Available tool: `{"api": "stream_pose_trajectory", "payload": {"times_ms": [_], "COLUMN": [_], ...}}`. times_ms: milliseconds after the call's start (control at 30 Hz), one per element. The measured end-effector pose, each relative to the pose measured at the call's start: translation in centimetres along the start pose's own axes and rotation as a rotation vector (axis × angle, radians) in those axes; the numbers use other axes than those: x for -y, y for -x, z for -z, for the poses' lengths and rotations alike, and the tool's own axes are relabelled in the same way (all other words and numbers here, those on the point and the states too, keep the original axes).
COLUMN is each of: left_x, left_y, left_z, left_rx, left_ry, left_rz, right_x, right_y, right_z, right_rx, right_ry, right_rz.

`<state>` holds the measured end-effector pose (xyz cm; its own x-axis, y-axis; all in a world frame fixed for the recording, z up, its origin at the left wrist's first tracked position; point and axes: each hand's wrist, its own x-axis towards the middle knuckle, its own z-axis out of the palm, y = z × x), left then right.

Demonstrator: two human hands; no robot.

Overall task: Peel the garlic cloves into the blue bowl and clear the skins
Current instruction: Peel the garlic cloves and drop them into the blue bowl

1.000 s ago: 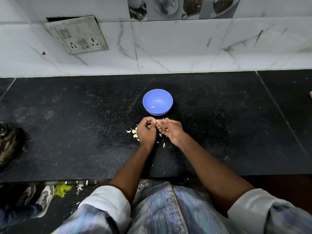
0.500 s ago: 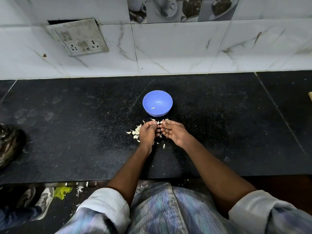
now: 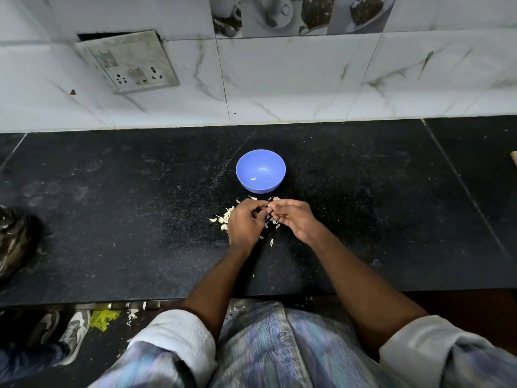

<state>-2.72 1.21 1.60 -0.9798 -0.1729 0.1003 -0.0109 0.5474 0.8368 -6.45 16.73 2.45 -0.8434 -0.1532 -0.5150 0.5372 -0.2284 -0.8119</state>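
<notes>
Peeling barely begun: one clove [image 3: 253, 178] lay in the blue bowl [image 3: 260, 170] beyond the hands, left hand [image 3: 244, 222] and right hand [image 3: 293, 217] together pinching another clove [image 3: 269, 205], skins [image 3: 225, 217] scattered beside them on the worktop [image 3: 112, 219], uncleared.

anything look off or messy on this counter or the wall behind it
Garlic skins lie scattered on the black counter around both hands, just in front of the blue bowl. On the wall, the socket plate sits crooked, with a dark gap above it.

Counted: 1 bowl [image 3: 260, 170] | 1 clove [image 3: 253, 179] inside | 2 hands [image 3: 244, 224] | skins [image 3: 223, 218] too many to count
</notes>
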Motion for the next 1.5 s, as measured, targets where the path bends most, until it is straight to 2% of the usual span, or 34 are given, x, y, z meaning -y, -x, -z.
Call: {"api": "stream_pose_trajectory", "payload": {"times_ms": [100,333,400,467,567,700,833,1000,1200,1300,1400,1500], "left_x": [-0.3,0.1,0.0,0.0,0.2,0.9,0.7,-0.1,-0.1,0.3,0.9,2.2], "left_y": [0.0,0.1,0.1,0.0,-0.4,-0.8,-1.1,-1.8,-2.1,-2.1,-2.0,-2.0], "left_z": [0.3,0.4,0.2,-0.1,-0.3,-0.2,-0.3,-0.1,0.1,0.3,0.8,1.5], "left_rx": [-0.032,-0.059,-0.060,-0.061,-0.086,-0.075,-0.093,-0.059,-0.032,-0.030,-0.100,-0.167], "left_ry": [-0.066,0.004,0.101,0.245,0.313,0.233,0.078,0.070,0.118,0.144,0.179,0.189], "left_rz": [-0.038,-0.111,-0.054,0.103,0.253,0.302,0.322,0.270,0.228,0.220,0.262,0.312], "right_x": [0.0,0.4,0.6,1.0,1.4,1.0,1.1,2.6,4.2,4.0,3.5,2.0], "right_y": [0.0,0.0,-0.1,-0.1,-0.4,-1.3,-1.9,-3.4,-3.9,-3.4,-2.7,-2.0], "right_z": [0.3,-0.1,-0.8,-1.7,-2.3,-2.4,-3.0,-3.9,-4.5,-4.3,-4.4,-4.9], "right_rx": [0.032,0.077,0.062,0.005,-0.157,-0.180,-0.223,-0.362,-0.380,-0.438,-0.485,-0.442], "right_ry": [0.032,0.018,0.011,0.027,0.177,0.356,0.547,0.663,0.728,0.643,0.618,0.744], "right_rz": [-0.019,-0.140,-0.176,-0.196,-0.115,0.049,0.279,0.465,0.462,0.481,0.512,0.523]}}
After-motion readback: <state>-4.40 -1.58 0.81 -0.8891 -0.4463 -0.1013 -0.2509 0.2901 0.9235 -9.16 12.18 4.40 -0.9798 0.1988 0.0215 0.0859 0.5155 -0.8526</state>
